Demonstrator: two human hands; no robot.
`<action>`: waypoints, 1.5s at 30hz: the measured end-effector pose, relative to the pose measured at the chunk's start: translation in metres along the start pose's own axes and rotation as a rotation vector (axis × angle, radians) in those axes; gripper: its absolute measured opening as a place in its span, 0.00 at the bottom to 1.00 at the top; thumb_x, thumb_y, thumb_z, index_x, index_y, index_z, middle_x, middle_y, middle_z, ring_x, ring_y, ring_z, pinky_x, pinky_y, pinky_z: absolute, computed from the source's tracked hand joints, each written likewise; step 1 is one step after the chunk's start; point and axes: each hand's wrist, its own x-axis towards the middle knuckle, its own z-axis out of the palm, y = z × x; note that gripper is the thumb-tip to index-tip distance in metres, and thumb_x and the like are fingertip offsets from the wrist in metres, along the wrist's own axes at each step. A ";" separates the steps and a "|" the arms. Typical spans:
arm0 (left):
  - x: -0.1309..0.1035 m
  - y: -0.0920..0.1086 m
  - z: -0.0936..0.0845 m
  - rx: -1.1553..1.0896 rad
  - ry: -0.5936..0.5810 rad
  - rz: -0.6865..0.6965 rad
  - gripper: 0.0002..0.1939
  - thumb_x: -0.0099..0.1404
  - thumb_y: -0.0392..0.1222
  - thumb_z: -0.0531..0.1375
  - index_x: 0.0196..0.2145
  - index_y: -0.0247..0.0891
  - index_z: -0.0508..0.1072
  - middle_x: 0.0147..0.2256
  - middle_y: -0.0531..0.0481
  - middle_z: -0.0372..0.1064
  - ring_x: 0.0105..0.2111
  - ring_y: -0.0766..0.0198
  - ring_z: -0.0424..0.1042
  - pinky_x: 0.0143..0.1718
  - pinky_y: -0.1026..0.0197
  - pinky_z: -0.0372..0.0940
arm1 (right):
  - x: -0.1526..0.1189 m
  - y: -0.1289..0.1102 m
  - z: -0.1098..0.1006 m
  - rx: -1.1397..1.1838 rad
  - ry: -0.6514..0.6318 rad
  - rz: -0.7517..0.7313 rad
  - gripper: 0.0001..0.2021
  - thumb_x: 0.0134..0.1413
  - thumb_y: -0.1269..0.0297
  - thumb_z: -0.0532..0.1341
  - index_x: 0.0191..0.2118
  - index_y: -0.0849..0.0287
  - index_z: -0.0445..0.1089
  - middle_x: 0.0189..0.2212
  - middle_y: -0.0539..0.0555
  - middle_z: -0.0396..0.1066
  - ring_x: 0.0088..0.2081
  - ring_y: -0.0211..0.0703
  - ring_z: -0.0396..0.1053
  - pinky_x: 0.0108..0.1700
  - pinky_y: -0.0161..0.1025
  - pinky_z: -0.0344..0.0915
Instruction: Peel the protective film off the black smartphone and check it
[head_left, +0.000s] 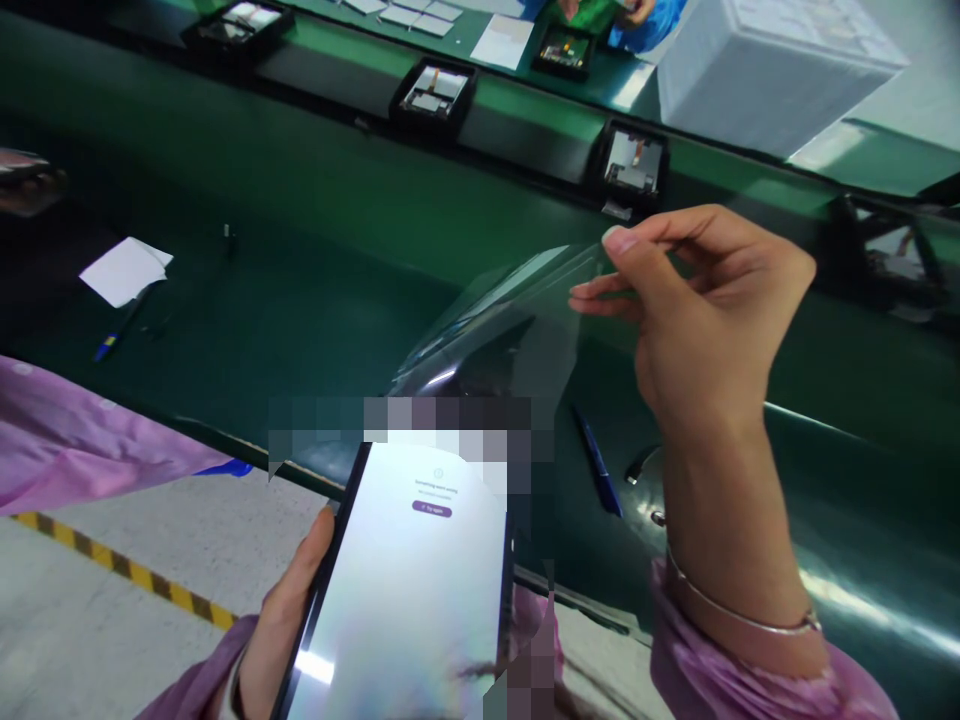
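My left hand [289, 620] grips a smartphone [409, 590] from underneath, near the bottom centre; its screen is lit white with a small purple button. My right hand [697, 310] is raised above the green bench, thumb and forefinger pinching the upper corner of a clear protective film [502, 320]. The film curves down from my fingers toward the top edge of the phone, where the picture is pixelated. A metal bangle and a pink sleeve sit on my right wrist.
A blue pen [598, 462] lies on the green bench [285, 300] beside the phone. White paper [124, 270] and another pen [112, 338] lie at left. Black trays [433, 95] with parts ride a conveyor behind. A white foam box [765, 65] stands top right. Another person's blue sleeve shows at top.
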 end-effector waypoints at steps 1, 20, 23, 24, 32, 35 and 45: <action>0.001 0.001 0.003 0.003 -0.016 -0.012 0.30 0.65 0.64 0.56 0.57 0.45 0.74 0.53 0.52 0.75 0.64 0.49 0.63 0.67 0.55 0.53 | 0.000 0.000 0.000 0.001 -0.002 0.001 0.03 0.53 0.71 0.67 0.31 0.60 0.73 0.24 0.43 0.67 0.23 0.38 0.75 0.23 0.33 0.77; 0.011 0.002 0.015 -0.042 0.058 0.136 0.38 0.65 0.66 0.56 0.63 0.37 0.65 0.63 0.45 0.63 0.66 0.47 0.57 0.67 0.50 0.53 | -0.003 -0.002 0.001 -0.036 0.018 -0.012 0.03 0.53 0.71 0.68 0.31 0.60 0.74 0.24 0.45 0.68 0.23 0.38 0.75 0.24 0.33 0.78; 0.011 0.004 0.022 -0.019 0.037 0.112 0.35 0.65 0.63 0.57 0.61 0.36 0.68 0.61 0.46 0.66 0.66 0.48 0.57 0.67 0.50 0.55 | -0.003 -0.003 0.002 -0.043 0.030 -0.010 0.04 0.52 0.70 0.69 0.30 0.60 0.74 0.24 0.45 0.68 0.23 0.39 0.75 0.24 0.33 0.78; 0.012 0.005 0.025 -0.003 0.037 0.102 0.34 0.65 0.62 0.59 0.60 0.36 0.70 0.60 0.46 0.68 0.66 0.48 0.58 0.67 0.51 0.55 | -0.004 -0.003 0.002 -0.048 0.035 -0.007 0.04 0.51 0.70 0.69 0.30 0.59 0.74 0.24 0.45 0.69 0.23 0.38 0.75 0.24 0.32 0.78; 0.015 0.002 0.030 -0.020 0.083 0.164 0.36 0.66 0.60 0.58 0.62 0.32 0.67 0.60 0.42 0.68 0.66 0.42 0.58 0.68 0.44 0.52 | -0.004 -0.006 0.005 -0.063 0.073 0.000 0.05 0.48 0.70 0.71 0.29 0.60 0.75 0.21 0.46 0.69 0.22 0.40 0.75 0.24 0.33 0.79; 0.016 0.001 0.033 -0.013 0.088 0.171 0.35 0.65 0.60 0.59 0.62 0.33 0.67 0.60 0.43 0.68 0.67 0.43 0.54 0.68 0.45 0.51 | -0.004 -0.005 0.005 -0.067 0.076 0.001 0.05 0.47 0.70 0.71 0.29 0.60 0.75 0.21 0.46 0.69 0.23 0.41 0.75 0.24 0.33 0.79; 0.016 0.013 0.048 -0.015 0.107 0.118 0.39 0.62 0.58 0.64 0.63 0.31 0.66 0.58 0.45 0.71 0.70 0.43 0.45 0.69 0.46 0.50 | -0.006 -0.009 0.007 -0.073 0.088 0.006 0.06 0.45 0.69 0.72 0.29 0.60 0.75 0.21 0.47 0.70 0.22 0.41 0.75 0.22 0.32 0.77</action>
